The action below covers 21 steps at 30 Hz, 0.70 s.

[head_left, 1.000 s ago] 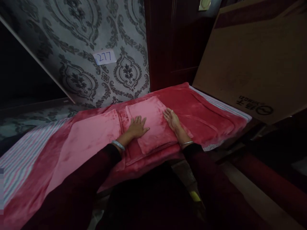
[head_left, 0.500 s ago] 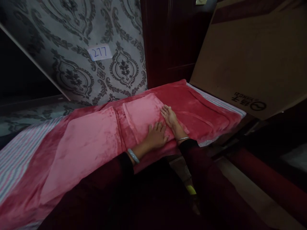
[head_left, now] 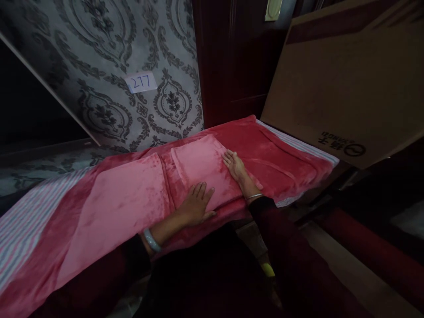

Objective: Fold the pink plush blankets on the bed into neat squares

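Note:
A folded pink plush cloth (head_left: 202,165) lies on a larger red plush blanket (head_left: 281,154) spread over a bed. My left hand (head_left: 195,205) rests flat on the near edge of the folded cloth, fingers stretched out. My right hand (head_left: 236,167) lies flat along the cloth's right edge, fingers extended. Both wrists wear a bangle, and both sleeves are dark red. A second, lighter pink panel (head_left: 119,207) lies to the left of the folded cloth.
A striped sheet (head_left: 20,238) shows under the blanket at left and right. A patterned wall with a paper label "277" (head_left: 141,82) stands behind. A large cardboard box (head_left: 341,84) leans at the right, beside a dark wooden door (head_left: 232,62).
My left hand slid right across the folded cloth, then came back left and nearer to its front edge. My right hand has stayed at the cloth's right edge.

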Each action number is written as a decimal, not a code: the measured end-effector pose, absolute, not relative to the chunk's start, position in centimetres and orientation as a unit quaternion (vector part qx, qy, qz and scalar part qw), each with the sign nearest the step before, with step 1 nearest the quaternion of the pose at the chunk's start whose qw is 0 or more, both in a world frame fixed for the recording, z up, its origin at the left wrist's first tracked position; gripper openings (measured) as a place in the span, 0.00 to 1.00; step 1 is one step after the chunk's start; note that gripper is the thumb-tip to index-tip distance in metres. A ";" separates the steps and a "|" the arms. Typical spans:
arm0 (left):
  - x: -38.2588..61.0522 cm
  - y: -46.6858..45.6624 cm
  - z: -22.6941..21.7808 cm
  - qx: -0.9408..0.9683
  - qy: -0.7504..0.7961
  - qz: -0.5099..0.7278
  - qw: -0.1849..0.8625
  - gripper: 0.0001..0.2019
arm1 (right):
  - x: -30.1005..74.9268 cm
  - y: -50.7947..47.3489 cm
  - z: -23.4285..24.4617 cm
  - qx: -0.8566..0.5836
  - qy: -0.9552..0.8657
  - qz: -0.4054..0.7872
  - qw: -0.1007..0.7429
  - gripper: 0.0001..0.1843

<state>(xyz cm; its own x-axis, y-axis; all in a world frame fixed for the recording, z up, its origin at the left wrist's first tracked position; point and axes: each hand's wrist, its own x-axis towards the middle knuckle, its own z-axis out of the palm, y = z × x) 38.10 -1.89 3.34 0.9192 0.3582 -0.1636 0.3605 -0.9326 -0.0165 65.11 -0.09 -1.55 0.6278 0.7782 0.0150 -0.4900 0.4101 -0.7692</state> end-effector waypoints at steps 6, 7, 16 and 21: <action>36.7 -1.7 6.4 0.977 0.174 -0.113 0.036 0.40 | 65.3 -0.6 0.0 -0.396 -0.183 0.403 0.804 0.21; 36.9 -1.7 7.2 0.978 0.174 -0.106 0.046 0.36 | 65.7 -0.9 0.6 -0.396 -0.187 0.410 0.800 0.21; 48.2 -3.2 9.0 0.987 0.141 -0.004 0.079 0.26 | 68.1 -5.5 2.3 -0.397 -0.245 0.386 0.796 0.23; 52.0 -3.7 5.4 0.978 0.198 -0.018 0.065 0.34 | 67.2 -6.3 -1.4 -0.412 -0.232 0.363 0.803 0.21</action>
<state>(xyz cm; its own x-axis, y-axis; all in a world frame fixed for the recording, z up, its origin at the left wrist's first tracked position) 51.96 -3.70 5.43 0.9210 0.3847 -0.0614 0.3894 -0.9134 0.1189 67.17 -6.31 -1.40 0.6297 0.7734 0.0731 -0.3912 0.3970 -0.8302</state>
